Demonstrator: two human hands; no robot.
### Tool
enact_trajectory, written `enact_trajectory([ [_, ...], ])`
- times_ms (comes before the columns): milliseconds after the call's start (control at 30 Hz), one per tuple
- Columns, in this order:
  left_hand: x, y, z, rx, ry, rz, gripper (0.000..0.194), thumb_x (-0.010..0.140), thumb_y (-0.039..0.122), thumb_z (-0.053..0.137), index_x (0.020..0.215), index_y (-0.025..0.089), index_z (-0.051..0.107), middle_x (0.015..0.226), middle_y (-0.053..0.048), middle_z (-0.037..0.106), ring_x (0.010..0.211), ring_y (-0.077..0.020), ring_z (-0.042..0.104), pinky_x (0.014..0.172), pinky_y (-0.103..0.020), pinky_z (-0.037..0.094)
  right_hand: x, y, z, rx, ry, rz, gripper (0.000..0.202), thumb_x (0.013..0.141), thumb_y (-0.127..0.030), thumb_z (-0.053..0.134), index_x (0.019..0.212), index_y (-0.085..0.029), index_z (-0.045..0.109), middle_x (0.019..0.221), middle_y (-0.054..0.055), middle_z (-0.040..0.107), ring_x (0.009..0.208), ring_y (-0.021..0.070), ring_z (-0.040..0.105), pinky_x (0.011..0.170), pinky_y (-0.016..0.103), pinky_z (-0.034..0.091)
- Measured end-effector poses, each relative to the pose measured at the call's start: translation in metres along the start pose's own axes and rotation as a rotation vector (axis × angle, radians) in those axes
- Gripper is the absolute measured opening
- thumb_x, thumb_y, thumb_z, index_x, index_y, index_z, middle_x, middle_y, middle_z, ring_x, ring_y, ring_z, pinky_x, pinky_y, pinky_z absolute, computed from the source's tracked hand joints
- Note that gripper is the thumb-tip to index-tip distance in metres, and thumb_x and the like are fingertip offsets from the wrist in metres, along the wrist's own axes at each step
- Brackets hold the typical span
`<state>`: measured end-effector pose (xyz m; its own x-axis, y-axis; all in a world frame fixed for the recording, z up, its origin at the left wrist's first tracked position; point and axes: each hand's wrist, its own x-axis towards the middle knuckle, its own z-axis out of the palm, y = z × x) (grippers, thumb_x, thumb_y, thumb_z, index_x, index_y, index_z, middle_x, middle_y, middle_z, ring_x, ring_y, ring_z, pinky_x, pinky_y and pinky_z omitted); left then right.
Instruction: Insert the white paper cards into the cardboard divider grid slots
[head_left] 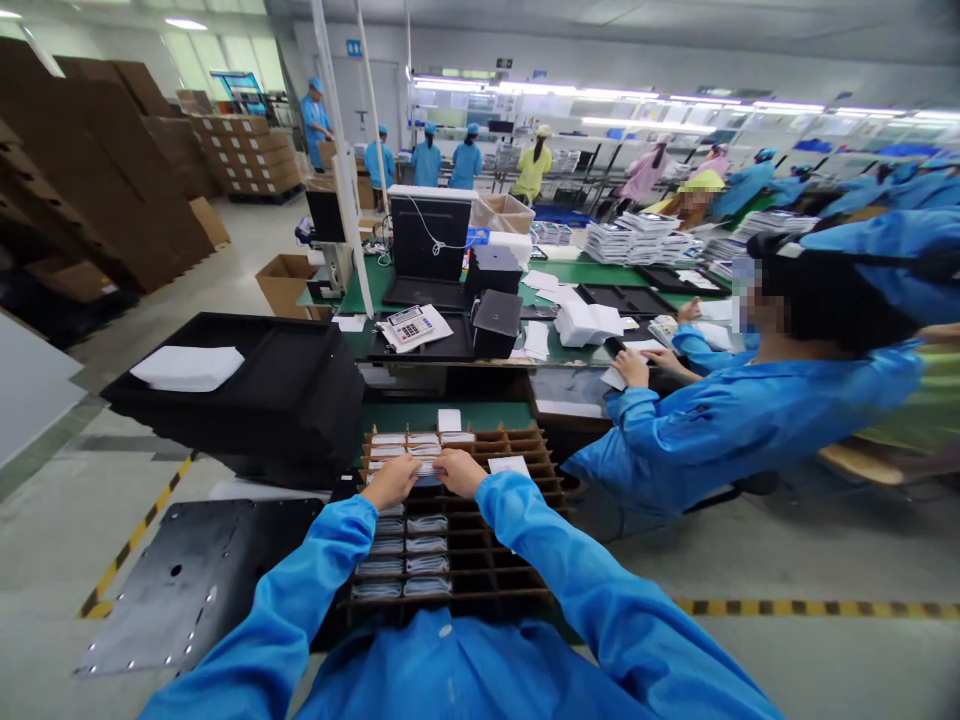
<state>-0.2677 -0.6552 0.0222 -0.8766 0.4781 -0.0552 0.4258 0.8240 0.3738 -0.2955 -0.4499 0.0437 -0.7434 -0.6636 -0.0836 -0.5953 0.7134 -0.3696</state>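
Black tray stack far left, white sheets on top. Left hand: fingertips closed on left side of white packet bundle. Bundle sits between both hands, at far part of brown divider grid, not far from its left side. Nearer the body, two left columns hold more white packets. Small white card at grid's far edge. Right hand: fingers bent, tips gripping bundle's right side. Another white card lies on grid, right of that hand. Seated co-worker in blue at right.
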Motion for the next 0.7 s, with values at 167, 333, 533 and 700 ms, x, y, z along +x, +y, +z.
enact_trajectory([
  [167,0.001,0.002,0.001,0.02,-0.045,0.0,0.026,0.088,0.017,0.045,0.078,0.014,0.068,0.093,-0.01,0.062,0.082,-0.017,0.058,0.075,-0.027,0.044,0.0,-0.007,-0.002,-0.068,-0.057,-0.02,0.024,0.085,-0.014,0.054,0.092,-0.017,0.076,0.098,0.009,0.072,0.096,0.0203,0.065,0.086,0.027,0.046],
  [333,0.008,-0.004,-0.003,0.01,-0.127,0.024,0.019,0.084,0.018,0.054,0.075,0.013,0.07,0.088,-0.008,0.063,0.08,-0.0153,0.057,0.075,-0.027,0.044,0.004,-0.005,-0.006,-0.093,-0.131,-0.04,0.026,0.085,-0.016,0.055,0.098,-0.02,0.077,0.098,0.008,0.075,0.098,0.0211,0.066,0.088,0.026,0.046],
  [533,0.007,-0.009,-0.004,0.002,-0.155,0.016,0.017,0.087,0.02,0.055,0.081,0.012,0.069,0.091,-0.007,0.065,0.082,-0.0139,0.057,0.078,-0.03,0.046,0.007,-0.005,-0.005,-0.129,-0.156,-0.017,0.031,0.086,-0.018,0.052,0.106,-0.021,0.076,0.104,0.008,0.074,0.104,0.0222,0.065,0.092,0.026,0.046],
  [700,0.022,-0.013,0.004,-0.011,-0.234,-0.028,0.016,0.086,0.026,0.062,0.081,0.012,0.067,0.084,-0.005,0.066,0.084,-0.0151,0.06,0.082,-0.034,0.05,0.017,-0.002,0.004,-0.146,-0.214,0.014,0.028,0.083,-0.015,0.056,0.1,-0.022,0.077,0.099,0.009,0.075,0.1,0.0222,0.067,0.089,0.026,0.048],
])
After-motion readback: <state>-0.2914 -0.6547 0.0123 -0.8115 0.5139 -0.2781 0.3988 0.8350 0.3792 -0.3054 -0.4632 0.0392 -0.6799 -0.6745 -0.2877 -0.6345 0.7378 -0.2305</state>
